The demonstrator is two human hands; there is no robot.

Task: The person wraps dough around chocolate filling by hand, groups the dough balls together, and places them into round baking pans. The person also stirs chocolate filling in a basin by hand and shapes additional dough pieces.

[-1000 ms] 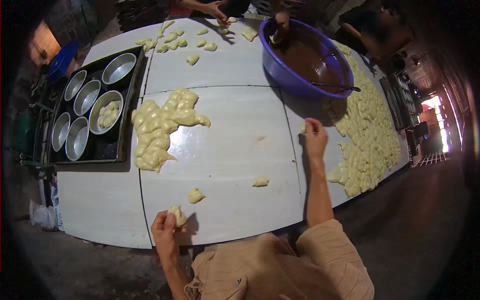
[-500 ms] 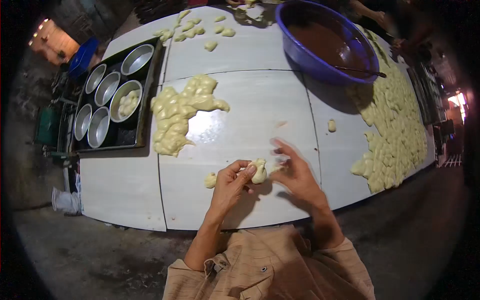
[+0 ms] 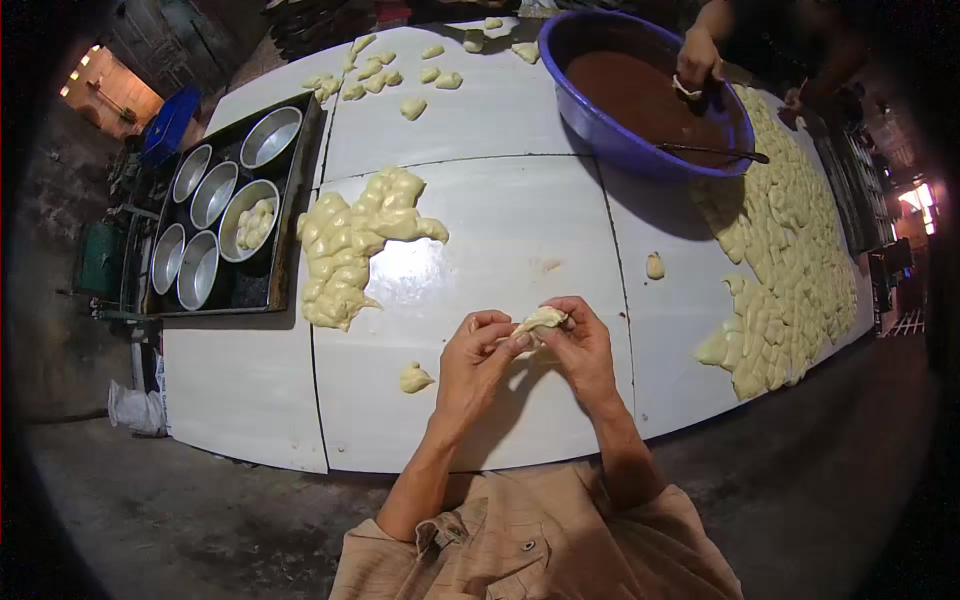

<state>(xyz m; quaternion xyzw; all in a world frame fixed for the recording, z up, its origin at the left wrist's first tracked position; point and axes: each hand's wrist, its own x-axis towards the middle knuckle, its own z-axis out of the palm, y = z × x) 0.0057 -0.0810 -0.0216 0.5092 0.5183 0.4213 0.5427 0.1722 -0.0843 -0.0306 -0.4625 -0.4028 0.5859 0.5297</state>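
Observation:
A small piece of pale dough (image 3: 542, 319) is stretched between my two hands above the white table. My left hand (image 3: 474, 362) pinches its left end between thumb and fingers. On its other end, the fingers of my right hand (image 3: 582, 352) are closed. A loose lump of dough (image 3: 415, 378) lies on the table beside my left wrist. Beyond my left hand spreads a larger mass of joined dough pieces (image 3: 352, 232). One small filled-looking piece (image 3: 655, 266) rests to the right of my right hand.
At left stands a black tray (image 3: 283, 215) with several round metal tins; one tin (image 3: 236, 222) holds dough balls. A purple tub (image 3: 570, 100) of brown filling (image 3: 625, 95) sits at the back, with another person's hand (image 3: 700, 58) over it. Many dough pieces (image 3: 785, 270) cover the right side.
My right hand has come left and closed on the dough, which is now pulled out between both hands. Another person's hand has come over the tub.

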